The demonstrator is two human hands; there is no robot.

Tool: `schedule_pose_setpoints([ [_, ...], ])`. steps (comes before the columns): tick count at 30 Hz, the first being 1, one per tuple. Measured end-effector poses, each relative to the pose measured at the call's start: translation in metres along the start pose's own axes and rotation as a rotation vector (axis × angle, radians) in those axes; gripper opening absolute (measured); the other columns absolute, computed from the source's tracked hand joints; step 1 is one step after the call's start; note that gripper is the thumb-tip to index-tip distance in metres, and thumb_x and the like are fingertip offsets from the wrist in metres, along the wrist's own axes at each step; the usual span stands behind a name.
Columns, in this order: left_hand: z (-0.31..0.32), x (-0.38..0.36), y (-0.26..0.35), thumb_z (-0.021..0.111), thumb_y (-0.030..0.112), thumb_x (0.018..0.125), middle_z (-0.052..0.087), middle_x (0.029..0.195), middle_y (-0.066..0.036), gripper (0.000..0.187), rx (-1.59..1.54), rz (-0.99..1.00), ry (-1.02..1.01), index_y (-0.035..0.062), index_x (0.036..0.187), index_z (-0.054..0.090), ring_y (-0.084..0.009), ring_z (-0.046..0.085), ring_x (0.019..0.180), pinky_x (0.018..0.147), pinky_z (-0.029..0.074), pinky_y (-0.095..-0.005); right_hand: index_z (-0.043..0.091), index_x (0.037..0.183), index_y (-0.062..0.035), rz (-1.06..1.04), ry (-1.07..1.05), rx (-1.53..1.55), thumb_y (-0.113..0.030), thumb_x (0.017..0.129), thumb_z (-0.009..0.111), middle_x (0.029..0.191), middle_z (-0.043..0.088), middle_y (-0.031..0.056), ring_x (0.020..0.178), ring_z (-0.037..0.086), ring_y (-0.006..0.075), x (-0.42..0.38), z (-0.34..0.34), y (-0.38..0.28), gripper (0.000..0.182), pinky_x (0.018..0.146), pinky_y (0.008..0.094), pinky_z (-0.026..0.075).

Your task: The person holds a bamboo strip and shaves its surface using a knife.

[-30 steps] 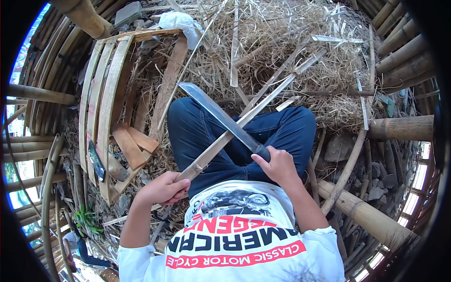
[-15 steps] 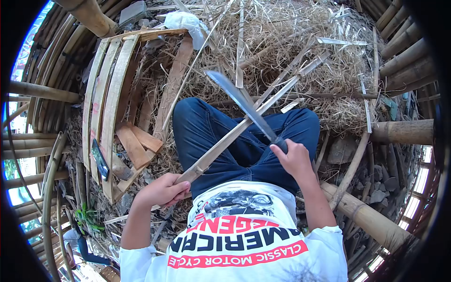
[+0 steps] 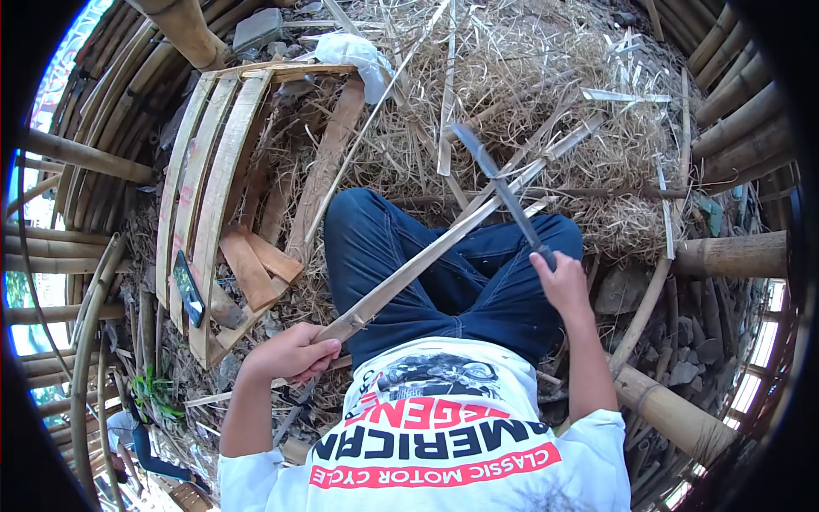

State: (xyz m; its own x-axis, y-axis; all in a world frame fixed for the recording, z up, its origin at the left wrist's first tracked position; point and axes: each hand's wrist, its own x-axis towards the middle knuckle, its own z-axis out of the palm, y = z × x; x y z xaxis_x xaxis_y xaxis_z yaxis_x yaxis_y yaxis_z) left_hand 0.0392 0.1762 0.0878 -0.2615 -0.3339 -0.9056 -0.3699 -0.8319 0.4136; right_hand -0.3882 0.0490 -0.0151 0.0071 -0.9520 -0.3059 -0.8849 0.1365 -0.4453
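Observation:
A long bamboo strip (image 3: 426, 258) slants across my lap, its near end in the closed fingers of my left hand (image 3: 294, 352). The far end reaches up over the shavings. My right hand (image 3: 563, 286) is wrapped round the dark handle of a long knife (image 3: 503, 188). The blade points up and to the left and crosses the strip near its far part. Whether blade and strip touch, I cannot tell.
Wooden slats (image 3: 205, 188) form a crate-like frame at the left, with a phone (image 3: 188, 290) on it. A white plastic bag (image 3: 358, 61) lies at its top corner. Shavings (image 3: 597, 171) cover the ground ahead. Bamboo poles (image 3: 674, 410) surround me; a person (image 3: 141, 444) shows at lower left.
My right hand and the knife have moved right and forward, so the blade crosses the strip nearer its far end. My left hand still holds the strip. The view has shifted slightly.

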Motion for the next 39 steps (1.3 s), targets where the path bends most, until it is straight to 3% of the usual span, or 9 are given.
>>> schedule_pose_setpoints([
  [8, 0.004, 0.008, 0.008, 0.050, 0.024, 0.105, 0.047, 0.062, 0.005, 0.028, 0.096, 0.091, 0.039, 0.0051, 0.085, 0.054, -0.0056, 0.045, 0.045, 0.041, 0.037, -0.0249, 0.069, 0.086, 0.0007, -0.084, -0.215, 0.341, -0.049, 0.089, 0.067, 0.072, 0.065, 0.0260, 0.076, 0.067, 0.0443, -0.050, 0.033, -0.047, 0.050, 0.066, 0.0477, 0.051],
  [9, 0.005, 0.010, 0.012, 0.050, 0.021, 0.103, 0.050, 0.063, 0.001, 0.027, 0.138, 0.089, 0.051, 0.0001, 0.086, 0.052, -0.0104, 0.051, 0.048, 0.046, 0.041, -0.0293, 0.069, 0.086, 0.0018, -0.119, -0.220, 0.359, -0.048, 0.088, 0.068, 0.070, 0.065, 0.0251, 0.074, 0.067, 0.0435, -0.056, 0.039, -0.052, 0.050, 0.063, 0.0456, 0.050],
  [13, 0.015, 0.031, 0.009, 0.053, 0.022, 0.101, 0.054, 0.069, -0.005, 0.028, 0.283, 0.296, 0.141, -0.0025, 0.089, 0.053, -0.0178, 0.059, 0.065, 0.059, 0.046, -0.0343, 0.066, 0.077, 0.0016, -0.149, -0.333, 0.454, -0.047, 0.087, 0.069, 0.059, 0.061, 0.0157, 0.056, 0.062, 0.0302, -0.075, 0.041, -0.072, 0.050, 0.056, 0.0395, 0.047],
  [15, 0.023, 0.031, 0.023, 0.055, 0.027, 0.099, 0.058, 0.076, -0.012, 0.033, 0.417, 0.208, 0.292, -0.0052, 0.094, 0.055, -0.0247, 0.061, 0.079, 0.071, 0.047, -0.0384, 0.066, 0.077, 0.0012, -0.168, -0.344, 0.456, -0.048, 0.087, 0.070, 0.060, 0.062, 0.0157, 0.056, 0.063, 0.0310, -0.078, 0.040, -0.078, 0.050, 0.056, 0.0397, 0.047],
  [19, 0.028, 0.034, 0.026, 0.057, 0.033, 0.096, 0.064, 0.081, -0.021, 0.041, 0.420, 0.232, 0.339, -0.0068, 0.101, 0.057, -0.0332, 0.065, 0.080, 0.074, 0.049, -0.0420, 0.065, 0.076, -0.0002, -0.229, -0.309, 0.403, -0.050, 0.087, 0.069, 0.062, 0.064, 0.0169, 0.059, 0.066, 0.0341, -0.081, 0.040, -0.084, 0.052, 0.058, 0.0403, 0.050],
  [24, 0.042, 0.037, 0.030, 0.064, 0.034, 0.088, 0.066, 0.083, -0.028, 0.037, 0.635, 0.223, 0.644, -0.0024, 0.094, 0.059, -0.0448, 0.065, 0.084, 0.075, 0.049, -0.0507, 0.064, 0.076, -0.0009, -0.298, -0.285, 0.336, -0.055, 0.086, 0.068, 0.063, 0.065, 0.0184, 0.061, 0.068, 0.0365, -0.080, 0.040, -0.093, 0.056, 0.058, 0.0420, 0.052],
  [28, 0.048, 0.039, 0.031, 0.065, 0.033, 0.087, 0.067, 0.081, -0.026, 0.035, 0.755, 0.231, 0.741, -0.0008, 0.095, 0.061, -0.0453, 0.065, 0.082, 0.075, 0.050, -0.0529, 0.064, 0.076, -0.0017, -0.363, -0.263, 0.284, -0.059, 0.086, 0.066, 0.062, 0.065, 0.0183, 0.061, 0.068, 0.0373, -0.081, 0.038, -0.105, 0.058, 0.058, 0.0439, 0.054],
  [33, 0.053, 0.041, 0.026, 0.070, 0.028, 0.082, 0.068, 0.073, -0.020, 0.031, 0.901, 0.340, 0.876, 0.0001, 0.093, 0.062, -0.0376, 0.069, 0.071, 0.067, 0.056, -0.0469, 0.061, 0.073, -0.0024, -0.389, -0.224, 0.239, -0.051, 0.086, 0.070, 0.060, 0.062, 0.0180, 0.060, 0.066, 0.0377, -0.081, 0.045, -0.108, 0.052, 0.054, 0.0436, 0.050],
  [39, 0.056, 0.030, 0.030, 0.071, 0.023, 0.080, 0.066, 0.076, -0.022, 0.028, 0.821, 0.302, 0.830, 0.0009, 0.094, 0.059, -0.0415, 0.066, 0.076, 0.072, 0.052, -0.0502, 0.063, 0.076, -0.0014, -0.325, -0.152, 0.165, -0.057, 0.087, 0.067, 0.062, 0.065, 0.0202, 0.061, 0.067, 0.0388, -0.080, 0.040, -0.091, 0.057, 0.057, 0.0446, 0.054],
])
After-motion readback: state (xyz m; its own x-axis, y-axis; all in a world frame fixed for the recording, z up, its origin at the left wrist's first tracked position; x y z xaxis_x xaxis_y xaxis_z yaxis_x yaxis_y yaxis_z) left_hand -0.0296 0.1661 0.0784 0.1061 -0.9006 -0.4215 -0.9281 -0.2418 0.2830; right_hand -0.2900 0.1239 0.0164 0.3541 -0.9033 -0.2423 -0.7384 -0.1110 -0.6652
